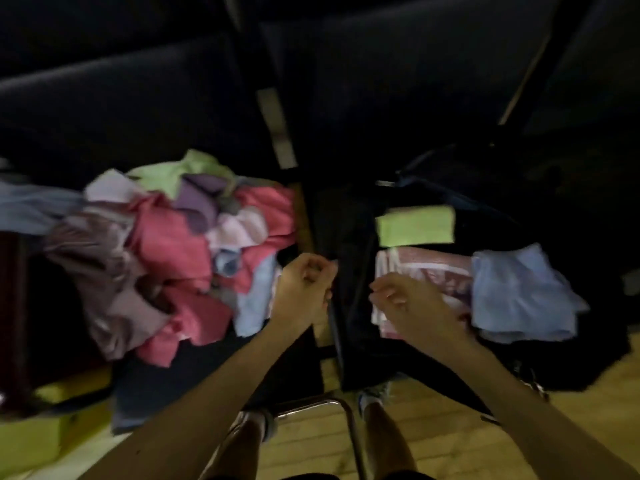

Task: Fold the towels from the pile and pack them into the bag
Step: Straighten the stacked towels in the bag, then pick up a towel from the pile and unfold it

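A loose pile of towels (pixel 180 244) in pink, mauve, purple, green and pale blue lies at the left. At the right the black bag (pixel 519 188) lies open, holding a folded green towel (pixel 415 225), a pink striped towel (pixel 433 268) and a pale blue towel (pixel 519 292). My left hand (pixel 304 289) and my right hand (pixel 412 306) are raised side by side between pile and bag, fingers curled. Each appears to pinch a top corner of a dark towel (pixel 353 323) that hangs between them. The picture is dim and blurred.
Pile and bag rest on dark surfaces against dark upholstery (pixel 138 98). A metal chair frame (pixel 332 407) and my feet stand on the wooden floor (pixel 433 420) below. A yellow-green box (pixel 38 438) sits at the lower left.
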